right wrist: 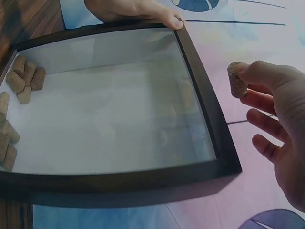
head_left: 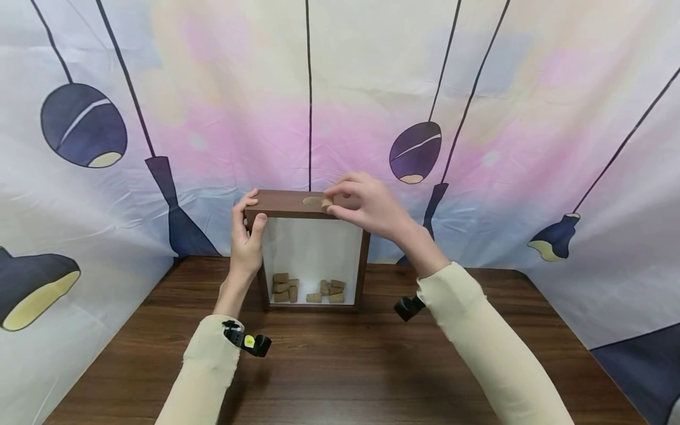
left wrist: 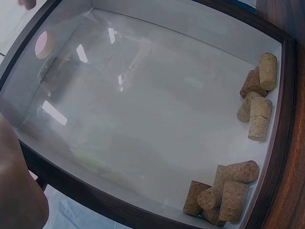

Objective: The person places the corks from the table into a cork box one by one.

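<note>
A dark wooden shadow box (head_left: 284, 202) with a clear front stands upright on the table, a round hole (head_left: 311, 202) in its top edge. My left hand (head_left: 246, 245) grips its upper left corner, thumb on the front face and fingers over the top. Between thumb and fingertip my right hand (head_left: 374, 205) pinches a wine cork (head_left: 326, 205), just right of the hole. In the right wrist view that cork (right wrist: 237, 80) appears beside the top edge, apart from it. Several corks lie at the bottom of the box in two heaps, a left heap (left wrist: 228, 193) and a right heap (left wrist: 259, 107).
The brown wooden table (head_left: 329, 366) extends in front of the box. Close behind the box hangs a pastel cloth backdrop (head_left: 255, 106) printed with dark lamps. A small black camera (head_left: 255, 344) is strapped to the left wrist, another black camera (head_left: 409, 307) to the right.
</note>
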Motion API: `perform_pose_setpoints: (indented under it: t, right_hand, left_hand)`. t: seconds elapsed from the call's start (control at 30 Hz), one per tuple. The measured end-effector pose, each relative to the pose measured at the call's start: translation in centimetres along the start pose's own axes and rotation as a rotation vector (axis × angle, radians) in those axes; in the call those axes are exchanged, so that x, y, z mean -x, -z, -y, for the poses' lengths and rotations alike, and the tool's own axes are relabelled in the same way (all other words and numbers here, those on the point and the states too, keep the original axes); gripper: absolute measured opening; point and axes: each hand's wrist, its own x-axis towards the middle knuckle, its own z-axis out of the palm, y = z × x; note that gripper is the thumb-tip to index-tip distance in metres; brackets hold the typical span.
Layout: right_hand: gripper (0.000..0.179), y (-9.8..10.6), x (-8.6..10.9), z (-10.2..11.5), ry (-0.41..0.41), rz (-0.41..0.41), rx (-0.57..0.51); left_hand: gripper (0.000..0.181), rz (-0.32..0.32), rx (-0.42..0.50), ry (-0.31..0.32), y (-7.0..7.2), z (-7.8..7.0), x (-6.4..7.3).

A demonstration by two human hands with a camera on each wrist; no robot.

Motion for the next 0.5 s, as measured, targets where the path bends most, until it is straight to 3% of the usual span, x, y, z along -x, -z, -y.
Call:
perform_pose_setpoints:
  t: [0.33,0.5]
  right_hand:
    - [0.023,-1.6,-2.2,0.3,-0.107,0.112,-0.041]
    - [0.020,-2.6,-2.9,0.1,-0.137,0.126,-0.076]
  left_hand:
    - [0.032,0.002,0.048,0.013,0.0,0.1,-0.1]
    - [0.033,0.002,0.055,0.011,0.0,0.0,0.0]
